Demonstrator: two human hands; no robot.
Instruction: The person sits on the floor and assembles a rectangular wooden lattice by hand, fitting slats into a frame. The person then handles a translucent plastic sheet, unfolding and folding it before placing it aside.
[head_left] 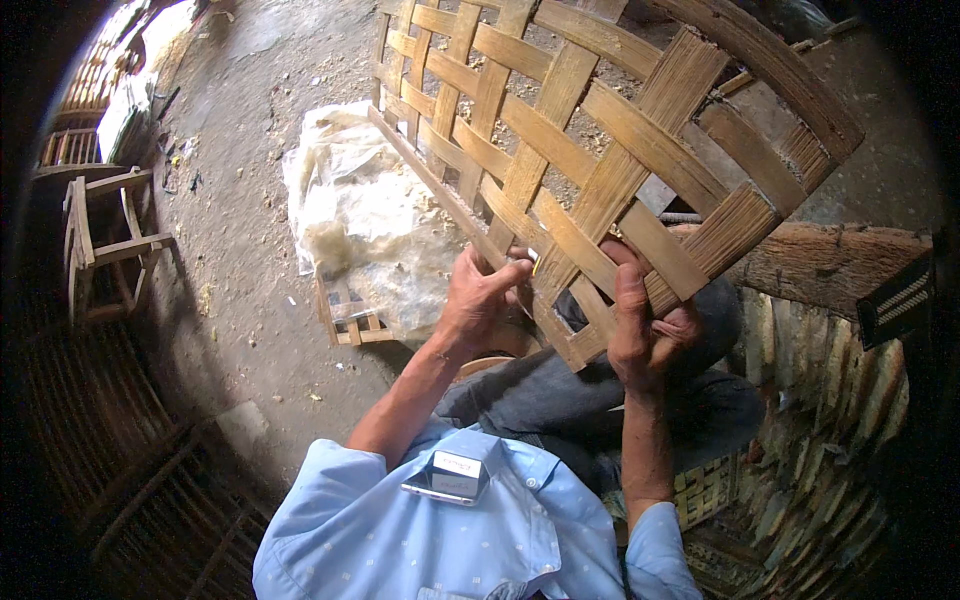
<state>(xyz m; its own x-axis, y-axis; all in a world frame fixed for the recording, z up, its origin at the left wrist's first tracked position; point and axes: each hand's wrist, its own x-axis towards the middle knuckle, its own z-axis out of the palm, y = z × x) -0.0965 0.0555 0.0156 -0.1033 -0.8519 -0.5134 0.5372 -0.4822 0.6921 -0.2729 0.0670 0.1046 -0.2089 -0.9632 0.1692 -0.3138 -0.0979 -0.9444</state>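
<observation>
A large open-weave bamboo panel (560, 150) of flat yellow-brown strips is tilted up in front of me, over my lap. At its lower left edge, my left hand (480, 295) is closed on the thin rim strip (430, 180), thumb pressed towards the weave. Something small, pale and yellow shows by that thumb, too small to name. My right hand (645, 335) grips the panel's near lower edge, its thumb on top of the strips and the other fingers partly hidden beneath. The near corner of the weave comes to a point between my hands.
Crumpled translucent plastic sheeting (370, 230) lies on the dirt floor, partly over another woven piece (355, 322). A small wooden stool frame (115, 240) stands at left. A rough wooden beam (810, 262) and stacked strips (820, 400) are at right. Slatted pieces (90, 430) lie lower left.
</observation>
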